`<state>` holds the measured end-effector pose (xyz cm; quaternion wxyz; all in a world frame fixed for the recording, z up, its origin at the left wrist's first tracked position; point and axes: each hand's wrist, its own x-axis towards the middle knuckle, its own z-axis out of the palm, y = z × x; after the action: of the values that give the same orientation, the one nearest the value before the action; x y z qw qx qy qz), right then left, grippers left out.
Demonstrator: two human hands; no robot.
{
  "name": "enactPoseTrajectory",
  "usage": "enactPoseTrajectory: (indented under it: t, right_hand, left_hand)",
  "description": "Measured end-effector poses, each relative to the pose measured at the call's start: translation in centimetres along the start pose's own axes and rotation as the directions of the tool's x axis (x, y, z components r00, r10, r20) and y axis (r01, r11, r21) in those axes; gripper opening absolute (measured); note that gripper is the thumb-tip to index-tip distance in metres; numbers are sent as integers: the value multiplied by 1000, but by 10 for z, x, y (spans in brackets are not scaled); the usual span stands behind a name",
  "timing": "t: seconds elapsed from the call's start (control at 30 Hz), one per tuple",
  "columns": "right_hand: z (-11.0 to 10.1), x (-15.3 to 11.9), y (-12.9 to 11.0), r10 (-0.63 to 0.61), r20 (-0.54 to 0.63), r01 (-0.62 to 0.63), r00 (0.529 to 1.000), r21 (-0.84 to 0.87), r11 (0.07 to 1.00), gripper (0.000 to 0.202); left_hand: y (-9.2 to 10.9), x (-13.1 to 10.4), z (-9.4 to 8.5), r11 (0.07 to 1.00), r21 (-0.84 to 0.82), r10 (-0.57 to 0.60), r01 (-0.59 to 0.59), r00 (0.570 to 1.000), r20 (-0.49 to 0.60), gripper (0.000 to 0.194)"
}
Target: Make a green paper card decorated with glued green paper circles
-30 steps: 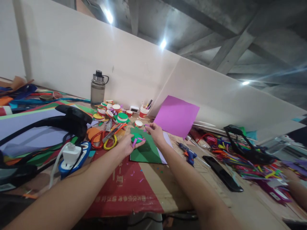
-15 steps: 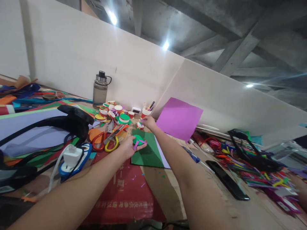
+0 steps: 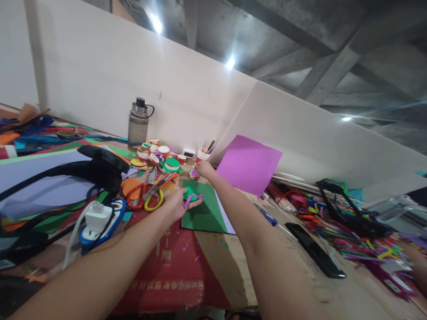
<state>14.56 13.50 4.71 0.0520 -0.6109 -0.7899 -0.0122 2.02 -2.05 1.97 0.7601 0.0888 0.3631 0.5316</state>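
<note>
Red cardboard [image 3: 178, 266] is showing "夏" just nearer than the green sheet [image 3: 208, 215]. Over that sheet, the left hand [image 3: 176, 206] is holding a green cutout [image 3: 189, 192] in its fingers; beyond it, the right hand [image 3: 204, 169] is pinching a purple strip [image 3: 194, 172].

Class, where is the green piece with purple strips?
In the head view, the green piece is left of centre, in the left hand, over the dark green sheet.
</note>
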Motion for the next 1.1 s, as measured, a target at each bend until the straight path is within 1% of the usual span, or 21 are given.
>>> enactPoseTrajectory:
  t: [0.1, 0.23, 0.33, 0.5, 0.63, 0.7, 0.77, 0.83, 0.9, 0.97, 1.03, 1.1]
  right_hand:
    - [0, -2, -1, 44, 3, -44, 999, 41, 998, 32]
    - [2, -7, 0, 114, -50, -108, 992, 107, 988, 18]
    - [4, -9, 3, 155, -96, -138, 983, 164, 977, 19]
    - [8, -11, 7, 183, -146, -143, 972, 247, 958, 18]
    - [11, -11, 9, 181, -158, -131, 971, 285, 950, 16]
    - [10, -13, 8, 183, -176, -127, 967, 291, 948, 17]
    - [6, -17, 6, 185, -222, -115, 957, 295, 949, 20]
    - [0, -26, 1, 180, -281, -93, 943, 299, 950, 28]
    - [-5, -41, -6, 157, -320, -51, 935, 316, 947, 31]
    - [-6, -63, -16, 79, -340, 68, 937, 400, 914, 32]
    - [-3, -88, -25, 26, -333, 121, 943, 412, 903, 37]
    - [5, -112, -34, -74, -327, 214, 942, 420, 882, 43]
  left_hand:
    - [0, 0, 0, 1000, -9, 0, 0, 1000, 2, 19]
    - [1, -1, -1, 1000, 17, -6, 6, 1000, 26, 18]
    - [1, -1, -1, 1000, 23, -5, 4, 999, 35, 16]
    - [1, 0, -2, 1000, 12, -7, 7, 999, 47, 16]
    - [1, 1, -2, 999, 50, 1, -3, 999, 45, 17]
    - [2, 1, -2, 998, 62, 10, -12, 999, 35, 17]
    - [2, 0, -1, 998, 58, 21, -23, 999, 42, 16]
    - [3, -1, 0, 998, 38, 49, -50, 998, 44, 15]
    - [4, -1, 0, 994, -8, 106, -106, 994, 11, 14]
    - [5, -1, 1, 983, -63, 173, -174, 985, -23, 16]
    - [5, 1, 1, 969, -116, 216, -220, 975, -53, 19]
    - [5, 4, 1, 960, -147, 226, -237, 970, -87, 19]
